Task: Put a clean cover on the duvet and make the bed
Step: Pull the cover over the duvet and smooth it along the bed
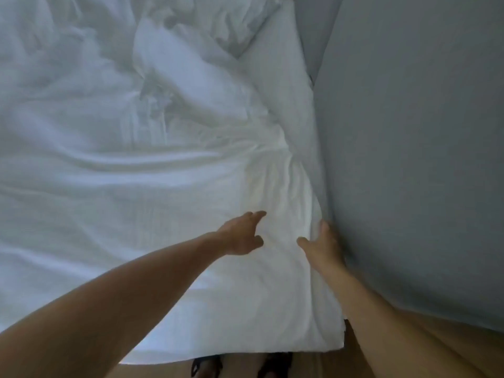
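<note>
A white covered duvet [122,173] lies rumpled across the bed, with deep creases near the middle and a bunched heap at the top. My left hand [242,236] rests on the cloth near the bed's right side, fingers stretched forward. My right hand [323,245] lies at the duvet's right edge against the wall, fingers straight and partly tucked into the gap. The duvet's near right corner [327,342] hangs over the foot of the bed.
A grey wall [422,159] runs close along the bed's right side, leaving almost no gap. A white pillow [275,58] lies at the top right. Below the bed's foot I see a wooden floor [351,347] and my dark sandals [207,366].
</note>
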{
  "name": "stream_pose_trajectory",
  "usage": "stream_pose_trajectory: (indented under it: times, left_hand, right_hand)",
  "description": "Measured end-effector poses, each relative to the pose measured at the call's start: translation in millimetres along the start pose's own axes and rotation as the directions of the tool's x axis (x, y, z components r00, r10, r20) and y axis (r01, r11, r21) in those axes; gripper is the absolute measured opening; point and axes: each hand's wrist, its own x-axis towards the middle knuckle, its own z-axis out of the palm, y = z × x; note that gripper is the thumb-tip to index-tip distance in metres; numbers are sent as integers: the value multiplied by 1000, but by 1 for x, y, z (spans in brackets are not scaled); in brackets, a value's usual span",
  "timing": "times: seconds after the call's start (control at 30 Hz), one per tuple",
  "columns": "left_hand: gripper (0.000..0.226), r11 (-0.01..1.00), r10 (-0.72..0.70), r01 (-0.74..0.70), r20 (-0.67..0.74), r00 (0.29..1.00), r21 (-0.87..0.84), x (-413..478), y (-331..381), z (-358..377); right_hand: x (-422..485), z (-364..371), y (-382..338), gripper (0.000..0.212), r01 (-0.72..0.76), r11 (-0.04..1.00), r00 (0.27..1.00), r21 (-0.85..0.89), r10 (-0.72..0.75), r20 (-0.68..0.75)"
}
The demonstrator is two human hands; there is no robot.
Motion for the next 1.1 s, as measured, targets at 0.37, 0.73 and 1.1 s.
stream_pose_trajectory:
  times: [0.37, 0.73, 1.1]
  left_hand:
    - [66, 763, 385, -249, -110, 916, 596, 128, 55, -70]
    - [23, 642, 310, -293, 110, 944, 709, 177, 86, -49]
    - [44, 937, 346, -305, -333, 877, 169, 200, 121, -9]
  right_hand:
    - [-33, 47, 117, 88, -306, 915, 952, 262, 301, 57]
    - [-53, 43, 125, 33, -207, 887, 915, 412, 325, -239]
    - [-42, 40, 142, 34, -340, 729, 799, 595, 557, -226]
